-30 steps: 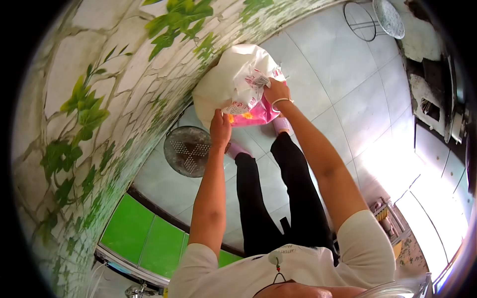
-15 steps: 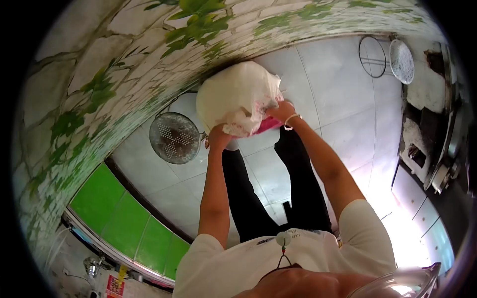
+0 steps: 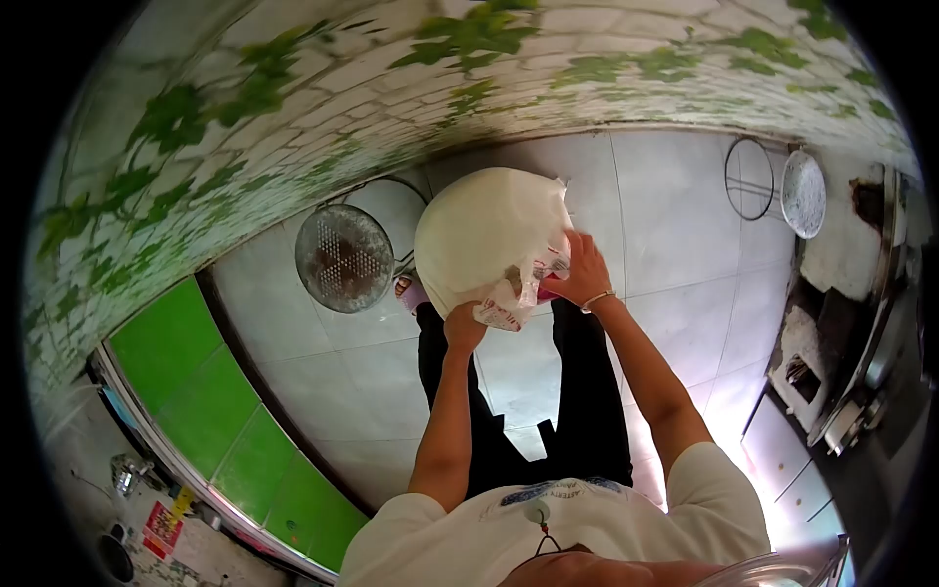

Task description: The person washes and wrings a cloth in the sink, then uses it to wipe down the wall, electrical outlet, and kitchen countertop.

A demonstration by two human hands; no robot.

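A large rounded cream-white cloth or sack bulges between my legs and the wall. Crumpled plastic with red print lies along its near edge, and a bit of pink-red shows beneath. My left hand is closed on the near left edge of the white cover. Against the right edge, beside the printed plastic, my right hand has its fingers stretched out and its thumb toward the pink-red part. What lies under the cover is hidden.
To the left stands a round perforated metal strainer, with a wire ring stand behind it. At the far right are another ring stand and a speckled white basin. Green-tiled cabinet fronts run along the left; a stove-like block stands right.
My right hand has gone from gripping the edge to stretched fingers. My left hand stays at the near edge. The view has tilted, so everything sits lower in the picture.
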